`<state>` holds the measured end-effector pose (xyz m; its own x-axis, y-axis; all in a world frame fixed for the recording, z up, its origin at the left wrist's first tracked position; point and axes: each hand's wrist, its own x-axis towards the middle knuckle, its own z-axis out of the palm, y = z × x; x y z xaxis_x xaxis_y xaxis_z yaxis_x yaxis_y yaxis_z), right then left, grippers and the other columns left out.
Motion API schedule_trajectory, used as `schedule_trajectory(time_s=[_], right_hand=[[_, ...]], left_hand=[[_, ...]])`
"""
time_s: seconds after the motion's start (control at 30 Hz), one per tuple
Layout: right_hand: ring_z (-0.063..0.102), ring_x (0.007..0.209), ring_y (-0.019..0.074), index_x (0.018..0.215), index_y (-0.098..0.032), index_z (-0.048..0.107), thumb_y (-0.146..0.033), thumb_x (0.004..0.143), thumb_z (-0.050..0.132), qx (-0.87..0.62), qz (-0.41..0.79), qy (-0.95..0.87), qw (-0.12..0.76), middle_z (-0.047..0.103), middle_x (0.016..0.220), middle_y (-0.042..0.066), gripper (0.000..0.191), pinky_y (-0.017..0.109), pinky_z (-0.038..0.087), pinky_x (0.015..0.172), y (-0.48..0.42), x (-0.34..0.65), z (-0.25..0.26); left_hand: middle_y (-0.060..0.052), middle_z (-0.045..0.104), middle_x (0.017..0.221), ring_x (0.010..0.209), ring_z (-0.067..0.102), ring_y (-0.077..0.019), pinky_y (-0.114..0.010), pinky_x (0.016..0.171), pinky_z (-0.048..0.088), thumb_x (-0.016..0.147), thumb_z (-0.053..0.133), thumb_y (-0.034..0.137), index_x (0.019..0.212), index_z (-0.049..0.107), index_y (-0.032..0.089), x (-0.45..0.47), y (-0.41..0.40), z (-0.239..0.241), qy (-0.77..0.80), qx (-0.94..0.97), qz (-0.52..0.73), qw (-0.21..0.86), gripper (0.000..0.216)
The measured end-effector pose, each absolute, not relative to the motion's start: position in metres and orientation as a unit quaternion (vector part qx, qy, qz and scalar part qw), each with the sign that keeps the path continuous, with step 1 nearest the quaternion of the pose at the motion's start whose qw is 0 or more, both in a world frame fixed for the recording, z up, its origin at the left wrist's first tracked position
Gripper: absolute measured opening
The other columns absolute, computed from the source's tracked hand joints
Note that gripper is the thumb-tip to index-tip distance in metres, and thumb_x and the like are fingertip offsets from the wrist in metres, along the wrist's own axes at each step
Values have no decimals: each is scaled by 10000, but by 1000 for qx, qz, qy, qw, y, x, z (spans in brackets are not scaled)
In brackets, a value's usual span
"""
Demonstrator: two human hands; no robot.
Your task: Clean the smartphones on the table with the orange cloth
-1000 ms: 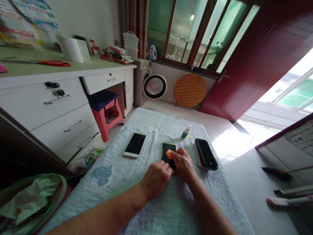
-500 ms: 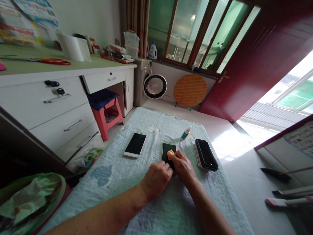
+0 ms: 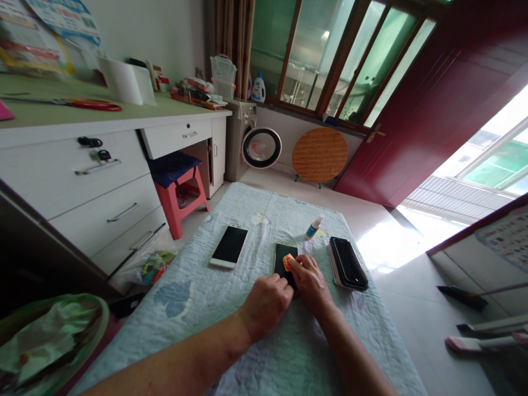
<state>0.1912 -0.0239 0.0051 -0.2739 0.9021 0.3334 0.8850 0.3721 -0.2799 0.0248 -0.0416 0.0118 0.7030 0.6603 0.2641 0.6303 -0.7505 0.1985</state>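
Observation:
A smartphone [image 3: 281, 253] with a dark screen lies on the quilted cloth in front of me. My left hand [image 3: 267, 300] is closed at its lower left edge, fingers curled against it and covering that corner. Pinched in my right hand [image 3: 310, 281] is a small orange cloth [image 3: 287, 263], pressed on the phone's screen. To the left lies a white smartphone [image 3: 229, 246], face up. Beyond the middle phone stands a small spray bottle [image 3: 314, 227] with a white cap. A stack of phones [image 3: 348, 263], a black one on top, is at the right.
The quilted cloth [image 3: 198, 330] covers the surface under the phones. A bin [image 3: 103, 313] is at the lower left. Left stand a white desk [image 3: 181, 116] and a red stool [image 3: 175, 206]. Further back are a washing machine [image 3: 243, 110] and a round wooden board [image 3: 320, 155].
The orange cloth has shifted slightly on the phone's screen, and my right hand with it. My left hand stays at the phone's lower edge. The view has tilted a little.

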Motion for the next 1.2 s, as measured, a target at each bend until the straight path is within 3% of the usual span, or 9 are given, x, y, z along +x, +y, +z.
schedule_trajectory(time_s=[0.2,0.6,0.9,1.2], right_hand=[[491,851,187,1036,-263,640,-178,944,407,-579,-2,-787,214,540,890,43,265,269,410,769,-11,196,2],[490,790,166,812,-186,644,-137,912,420,-630,3,-746,217,547,836,54,250,257,371,744,36,185,1],[477,818,158,800,-202,647,-148,920,441,-541,25,-815,207,538,852,41,245,243,373,742,47,152,3],[483,784,150,850,-192,667,-187,932,438,-594,30,-765,245,517,813,26,243,254,372,757,39,198,4]], left_hand=[[-36,631,786,756,578,-222,-336,638,497,881,518,96,774,579,177,25,-41,12,347,925,151,38,148],[-24,625,793,757,565,-214,-330,639,491,906,498,117,799,586,185,24,-40,16,342,927,147,54,155],[-30,624,794,777,578,-216,-321,645,496,901,487,108,808,603,180,22,-39,16,331,930,142,70,166],[-29,619,812,722,616,-193,-311,657,506,905,469,118,820,581,174,22,-39,17,346,925,130,85,151]])
